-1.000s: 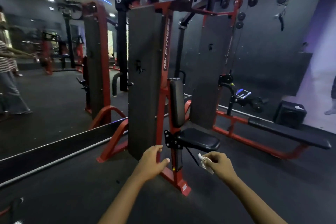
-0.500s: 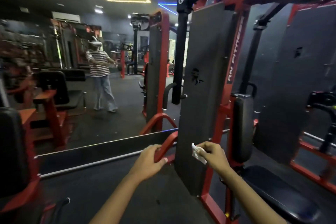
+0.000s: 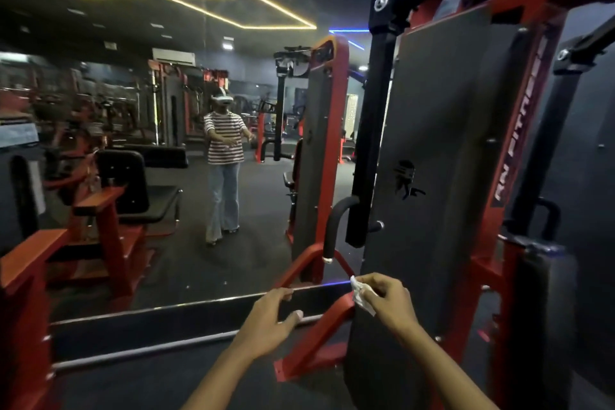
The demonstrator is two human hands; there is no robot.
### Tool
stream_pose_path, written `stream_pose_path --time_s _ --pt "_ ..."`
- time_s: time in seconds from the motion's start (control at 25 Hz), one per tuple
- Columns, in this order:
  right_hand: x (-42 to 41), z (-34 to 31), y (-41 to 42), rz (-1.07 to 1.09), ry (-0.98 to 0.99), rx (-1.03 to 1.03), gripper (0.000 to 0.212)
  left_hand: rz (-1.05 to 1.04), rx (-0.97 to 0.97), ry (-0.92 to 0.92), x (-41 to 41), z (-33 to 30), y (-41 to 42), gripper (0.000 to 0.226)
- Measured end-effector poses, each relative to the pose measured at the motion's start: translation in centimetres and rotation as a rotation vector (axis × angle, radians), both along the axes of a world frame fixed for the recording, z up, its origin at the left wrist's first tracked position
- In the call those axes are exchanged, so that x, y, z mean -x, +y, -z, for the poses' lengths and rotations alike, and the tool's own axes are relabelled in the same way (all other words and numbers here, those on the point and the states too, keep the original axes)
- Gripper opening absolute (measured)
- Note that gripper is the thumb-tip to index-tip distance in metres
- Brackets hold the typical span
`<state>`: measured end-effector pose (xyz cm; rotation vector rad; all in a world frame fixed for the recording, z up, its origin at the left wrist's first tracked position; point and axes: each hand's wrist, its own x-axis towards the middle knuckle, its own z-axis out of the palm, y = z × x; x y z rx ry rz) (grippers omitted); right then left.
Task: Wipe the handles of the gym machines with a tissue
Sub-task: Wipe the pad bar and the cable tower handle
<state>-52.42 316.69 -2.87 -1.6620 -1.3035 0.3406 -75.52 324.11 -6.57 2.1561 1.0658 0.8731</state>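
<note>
1. Closest in: the right hand (image 3: 387, 301) is pinched around a crumpled white tissue (image 3: 361, 297), which pokes out to the left of the fingers. The left hand (image 3: 268, 319) is loose and empty, fingers half curled, touching nothing as far as I can see.
2. Just past the hands is the red base brace (image 3: 319, 331) of the machine, and its grey weight-stack shroud (image 3: 429, 176) stands up on the right.
3. The bit that matters: the black padded handle (image 3: 334, 226) sits up and a little left of the tissue, next to the shroud's left edge. It's clear of both hands, nothing touching it yet.
4. Its grip hangs roughly vertical, curving over at the top to the black upright (image 3: 369, 143). So I'd guess the wipe runs along it top to bottom.
5. The tissue hand is nearer, almost straight below it, so reaching up looks natural. The left would have to cross over.
6. Farthest back, the mirror (image 3: 133, 143) shows the gym floor and a person in a striped top.
</note>
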Motion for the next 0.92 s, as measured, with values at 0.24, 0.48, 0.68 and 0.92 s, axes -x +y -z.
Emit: stream_pose_path --time_s 0.24,0.48,0.68,0.92 --pt "-2.8 -0.6 12.0 0.120 -0.050 -0.049 0.032 0.132 -0.061 -0.025 -5.3 -1.2 15.5 0.048" --pt "-5.6 -3.9 20.7 0.303 -0.100 -0.088 0.025 0.319 -0.201 -0.061 -11.3 -5.4 29.6 0.052" --pt "-8.1 -5.6 25.5 0.367 -0.215 -0.188 0.022 0.493 -0.311 -0.163 -17.6 -9.0 36.4 0.048" --pt "-10.7 -5.3 28.7 0.448 -0.585 -0.305 0.023 0.615 -0.659 -0.237 -23.2 -13.5 40.5 0.055"
